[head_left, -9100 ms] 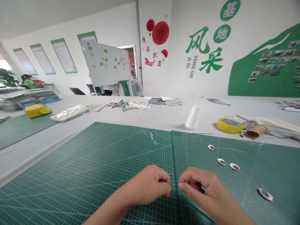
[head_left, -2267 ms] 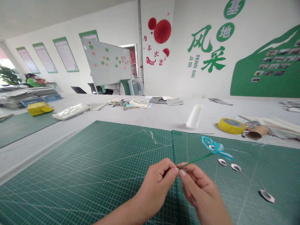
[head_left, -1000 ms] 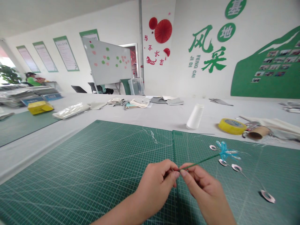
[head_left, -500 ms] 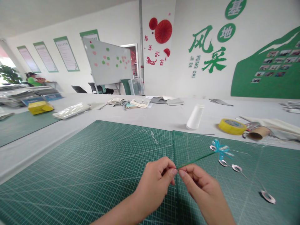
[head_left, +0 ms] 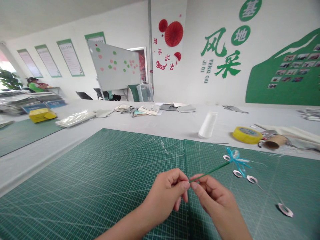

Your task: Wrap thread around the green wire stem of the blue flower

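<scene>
Over the seam of two green cutting mats (head_left: 100, 186), left hand (head_left: 170, 186) and right hand (head_left: 216, 196) pinch the green stem (head_left: 212, 170) at its near end, fingertips almost meeting. Stem slants away rightward to blue beaded flower (head_left: 234, 160); right hand nearer it. One flower, four pale rings (head_left: 289, 213), one thread cone (head_left: 208, 125), one tape roll (head_left: 246, 137).

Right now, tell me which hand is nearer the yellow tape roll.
Right. The right hand is closer to the camera than the yellow tape roll and to its left in view; the left hand is farther left. Both hold the green stem.
</scene>
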Action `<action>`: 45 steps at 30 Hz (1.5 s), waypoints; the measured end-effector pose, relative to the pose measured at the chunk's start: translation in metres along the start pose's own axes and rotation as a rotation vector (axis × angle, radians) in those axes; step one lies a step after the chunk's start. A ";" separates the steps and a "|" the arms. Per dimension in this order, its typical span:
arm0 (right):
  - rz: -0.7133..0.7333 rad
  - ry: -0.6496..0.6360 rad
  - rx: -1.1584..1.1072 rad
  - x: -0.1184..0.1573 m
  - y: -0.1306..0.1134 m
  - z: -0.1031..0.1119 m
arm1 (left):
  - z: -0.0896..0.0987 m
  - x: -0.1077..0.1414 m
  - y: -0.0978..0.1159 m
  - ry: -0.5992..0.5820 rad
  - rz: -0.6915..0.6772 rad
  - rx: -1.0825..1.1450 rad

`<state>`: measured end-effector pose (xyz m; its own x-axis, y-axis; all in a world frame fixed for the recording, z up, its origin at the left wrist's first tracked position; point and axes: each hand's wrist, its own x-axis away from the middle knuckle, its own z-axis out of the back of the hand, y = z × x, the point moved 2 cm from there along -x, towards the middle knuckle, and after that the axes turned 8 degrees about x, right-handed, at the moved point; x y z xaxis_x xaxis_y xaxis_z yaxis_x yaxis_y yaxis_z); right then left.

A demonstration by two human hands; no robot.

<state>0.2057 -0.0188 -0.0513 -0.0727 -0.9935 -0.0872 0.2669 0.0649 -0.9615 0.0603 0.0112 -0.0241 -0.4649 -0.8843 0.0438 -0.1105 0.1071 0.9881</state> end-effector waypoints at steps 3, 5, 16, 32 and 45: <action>0.028 -0.049 0.031 -0.001 0.001 0.002 | 0.001 -0.002 -0.001 -0.023 0.018 0.032; 0.049 -0.051 0.041 -0.002 0.000 0.003 | 0.001 -0.002 -0.002 -0.032 0.024 0.041; 0.096 -0.013 0.027 -0.001 -0.007 0.004 | 0.001 -0.002 0.002 -0.077 0.078 0.045; 0.004 0.040 -0.042 0.001 -0.008 0.000 | -0.001 0.000 0.001 0.006 0.021 0.006; -0.072 -0.038 -0.195 -0.001 -0.006 0.000 | -0.001 -0.001 -0.003 -0.071 0.058 0.167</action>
<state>0.2039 -0.0176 -0.0457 -0.0475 -0.9988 -0.0102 0.0707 0.0068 -0.9975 0.0620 0.0115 -0.0268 -0.5351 -0.8406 0.0839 -0.2230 0.2363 0.9457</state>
